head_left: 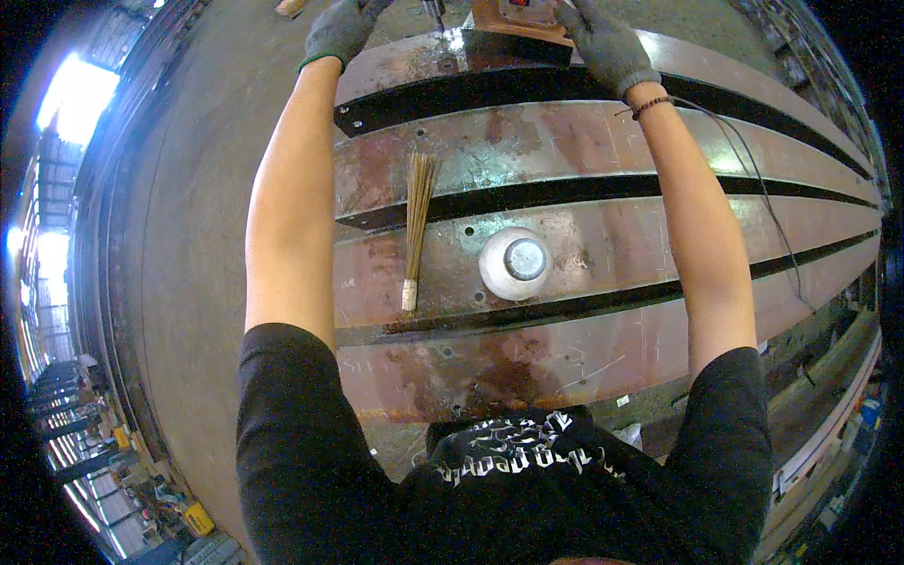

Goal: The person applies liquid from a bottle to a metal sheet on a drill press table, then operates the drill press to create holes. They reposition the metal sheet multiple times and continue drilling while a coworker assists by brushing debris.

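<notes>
Both my arms stretch out to the far side of several steel beams (584,141). An orange-brown machine that looks like a magnetic drill (523,26) stands on the farthest beam, cut off by the upper edge. Its metal drill bit (433,11) points down beside it. My left hand (339,36), in a grey glove with a green cuff, is left of the bit; its fingertips run out of view. Against the machine's right side is my gloved right hand (610,47); what its fingers grip does not show.
A bundle of thin sticks bound like a brush (418,226) and a white rounded container with a grey top (516,264) rest on the nearer beams. A dark cable (758,179) trails across at right. Dark gaps separate the beams. Concrete floor (188,282) lies left.
</notes>
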